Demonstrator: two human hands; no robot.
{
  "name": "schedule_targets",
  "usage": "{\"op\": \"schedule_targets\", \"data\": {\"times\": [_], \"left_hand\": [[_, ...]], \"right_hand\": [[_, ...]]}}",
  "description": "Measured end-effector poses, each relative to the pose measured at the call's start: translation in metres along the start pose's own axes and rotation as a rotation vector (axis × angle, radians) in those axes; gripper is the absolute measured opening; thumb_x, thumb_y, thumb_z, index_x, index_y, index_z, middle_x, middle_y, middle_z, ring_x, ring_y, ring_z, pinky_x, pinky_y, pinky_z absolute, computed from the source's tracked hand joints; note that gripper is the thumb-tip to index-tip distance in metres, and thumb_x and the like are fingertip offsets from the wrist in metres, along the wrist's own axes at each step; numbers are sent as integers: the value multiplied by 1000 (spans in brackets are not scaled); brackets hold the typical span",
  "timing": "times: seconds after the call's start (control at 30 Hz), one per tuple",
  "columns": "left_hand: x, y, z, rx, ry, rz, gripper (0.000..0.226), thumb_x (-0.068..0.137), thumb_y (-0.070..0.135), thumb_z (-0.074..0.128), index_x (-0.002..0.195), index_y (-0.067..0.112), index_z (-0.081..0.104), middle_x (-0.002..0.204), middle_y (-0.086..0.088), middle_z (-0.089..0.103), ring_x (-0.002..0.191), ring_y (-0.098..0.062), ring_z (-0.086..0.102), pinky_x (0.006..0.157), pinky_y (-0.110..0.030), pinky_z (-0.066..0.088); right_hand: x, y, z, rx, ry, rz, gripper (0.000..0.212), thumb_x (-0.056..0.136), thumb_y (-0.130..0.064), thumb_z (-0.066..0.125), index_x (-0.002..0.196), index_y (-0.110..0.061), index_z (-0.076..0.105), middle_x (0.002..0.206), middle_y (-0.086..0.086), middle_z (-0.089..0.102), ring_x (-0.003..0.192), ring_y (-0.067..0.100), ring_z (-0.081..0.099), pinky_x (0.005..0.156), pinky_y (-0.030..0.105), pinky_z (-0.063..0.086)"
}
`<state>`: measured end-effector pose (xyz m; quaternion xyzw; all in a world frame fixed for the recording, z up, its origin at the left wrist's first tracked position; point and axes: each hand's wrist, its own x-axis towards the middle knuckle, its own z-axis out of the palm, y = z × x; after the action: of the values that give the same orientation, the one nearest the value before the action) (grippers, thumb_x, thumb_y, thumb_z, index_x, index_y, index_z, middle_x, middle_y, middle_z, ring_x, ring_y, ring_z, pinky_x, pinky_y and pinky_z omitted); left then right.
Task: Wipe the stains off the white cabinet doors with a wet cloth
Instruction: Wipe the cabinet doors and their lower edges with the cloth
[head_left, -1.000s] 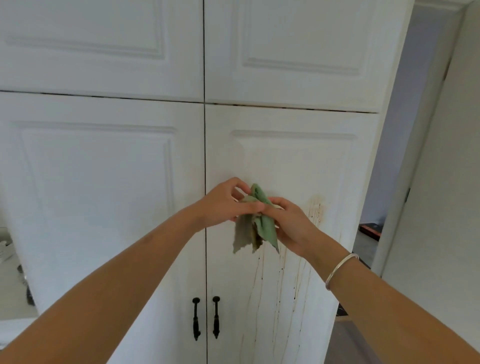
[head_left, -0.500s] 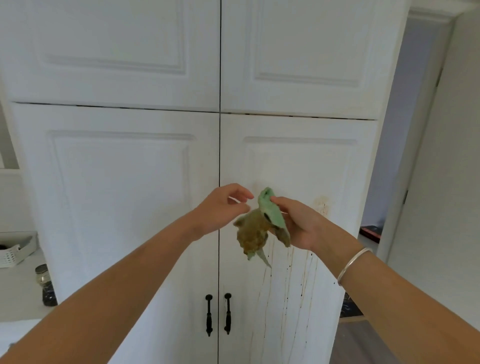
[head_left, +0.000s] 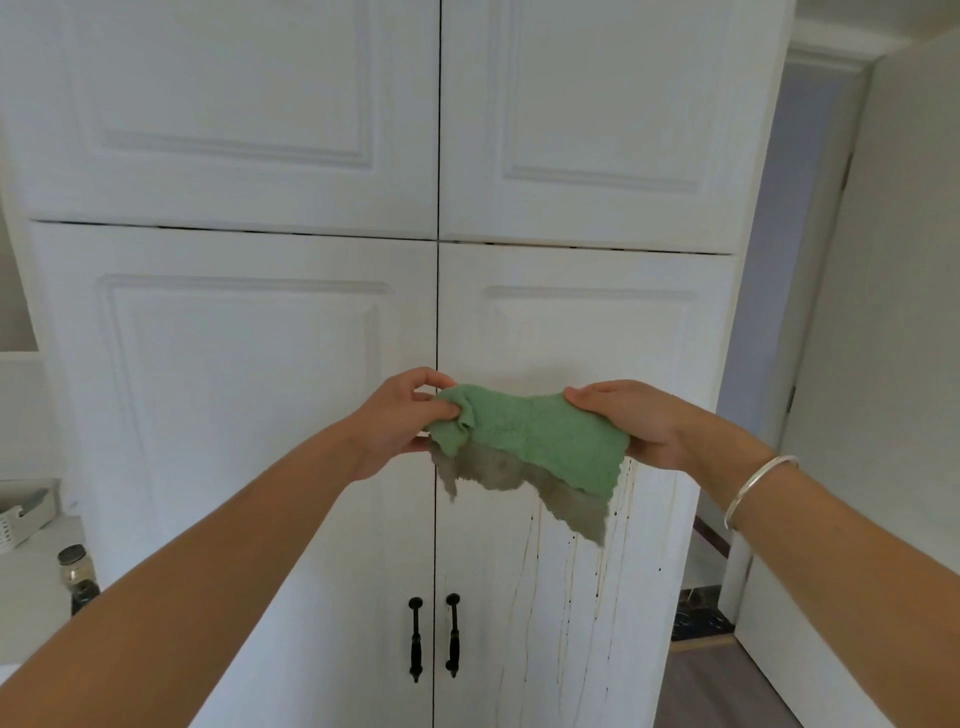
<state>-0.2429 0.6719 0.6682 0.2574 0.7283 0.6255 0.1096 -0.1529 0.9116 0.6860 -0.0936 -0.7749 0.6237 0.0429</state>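
A green cloth (head_left: 535, 436) with a dirty grey-brown underside is stretched out between both hands, in front of the white cabinet. My left hand (head_left: 400, 421) pinches its left end and my right hand (head_left: 634, 421) grips its right end. Behind the cloth, the lower right cabinet door (head_left: 582, 332) carries thin brown drip stains (head_left: 597, 577) running down below the cloth. The lower left door (head_left: 234, 389) looks clean. The cloth is held off the door, not touching it.
Two black handles (head_left: 434, 636) sit low at the seam between the lower doors. A counter at the left holds a white basket (head_left: 23, 514) and a dark jar (head_left: 78, 577). An open doorway (head_left: 769, 364) and a white wall lie to the right.
The cloth was bunched in my right hand with my left hand just off it. Now both hands hold it and have pulled it open sideways, green side up.
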Motion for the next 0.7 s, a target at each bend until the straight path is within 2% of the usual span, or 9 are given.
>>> {"op": "schedule_targets", "data": {"times": [0.13,0.23,0.33,0.4,0.47,0.53,0.6,0.63,0.7], "left_hand": [[1,3,-1,89,-5,17,29,85,-8,50,98,15,61,95,-11,62,74,-20,57,65,-30,51],[-2,5,-2,231,-34,28,46,75,-13,45,102,21,60,93,-9,52,78,-19,51,65,-27,44],[-7,9,-2,317,-179,-67,54,62,12,53,114,24,62,106,-3,57,95,-19,56,80,-28,46],[-9,12,0,267,-299,-131,46,73,35,62,116,22,66,118,-2,65,108,-20,60,94,-32,46],[-13,16,4,304,-331,-135,45,82,53,63,114,22,69,116,3,68,109,-15,62,95,-29,45],[-13,19,9,351,-344,-100,41,83,51,63,109,20,70,110,5,71,106,-11,64,91,-24,44],[-13,20,17,333,-374,-64,39,85,42,66,111,13,68,111,4,70,109,-12,62,101,-29,39],[-12,20,21,277,-399,-58,37,88,34,64,115,9,65,115,1,69,112,-14,61,106,-34,38],[-12,21,28,55,-443,-111,34,95,22,54,123,5,59,121,-6,66,111,-20,62,102,-36,44]], "right_hand": [[-6,-5,-1,-51,-60,-66,34,92,-36,61,113,-9,67,109,7,72,101,21,69,86,32,55],[-10,-5,4,-240,-79,-106,33,86,-37,70,108,-12,68,104,5,72,95,20,70,79,30,57],[-9,-5,8,-344,-68,-198,19,89,-30,68,103,-17,66,107,8,65,92,23,67,75,30,56],[-10,-7,8,-304,-79,-238,11,90,-27,67,98,-20,66,106,8,64,90,22,65,75,31,55],[-12,-11,10,-223,-122,-241,9,90,-24,68,97,-19,68,103,8,68,89,22,67,81,35,56],[-14,-17,14,-176,-182,-238,10,88,-20,69,98,-16,69,100,8,71,88,22,69,84,37,55],[-16,-23,19,-175,-250,-238,13,88,-19,68,100,-12,69,96,7,71,86,21,69,78,33,57],[-17,-26,20,-177,-281,-237,14,88,-19,68,100,-11,69,95,6,71,85,20,69,74,31,57],[-18,-30,20,-210,-268,-244,16,87,-23,70,100,-13,70,94,4,71,85,17,68,72,27,55]]}}
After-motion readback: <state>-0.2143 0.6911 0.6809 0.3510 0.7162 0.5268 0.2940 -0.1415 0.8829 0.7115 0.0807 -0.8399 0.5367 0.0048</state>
